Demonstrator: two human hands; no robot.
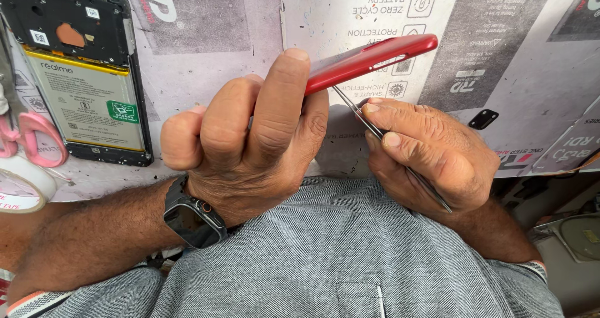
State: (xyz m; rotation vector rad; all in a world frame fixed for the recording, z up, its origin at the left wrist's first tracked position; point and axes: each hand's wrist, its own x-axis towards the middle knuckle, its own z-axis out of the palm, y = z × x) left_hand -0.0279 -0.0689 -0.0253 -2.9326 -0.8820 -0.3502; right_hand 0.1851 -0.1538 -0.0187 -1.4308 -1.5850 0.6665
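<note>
Red phone back cover (375, 60) sits edge-on in the middle of the view, raised above the workbench (237, 49) and tilted so its far end points up to the right. The left hand (250, 143) is closed around its near end, fingers curled tight and the index finger standing up along the cover's edge, so most of that end is hidden in the fist. The right hand (431, 155) is pinched shut on a pair of thin metal tweezers (375, 129), thumb and forefinger pressing the shaft while the rest of the tool runs back under the palm and pokes out near the wrist. The tweezer tip meets the underside of the cover, just beside the left thumb (whether it is under the edge or only touching it cannot be told). A dark smartwatch (194, 221) is on the left wrist. On the bench to the left lies an opened phone (81, 74), face down with its battery showing; pink-handled scissors (31, 140) and a roll of tape (22, 183) lie at the left edge. A small black part (483, 118) rests on the bench beyond the right hand.
</note>
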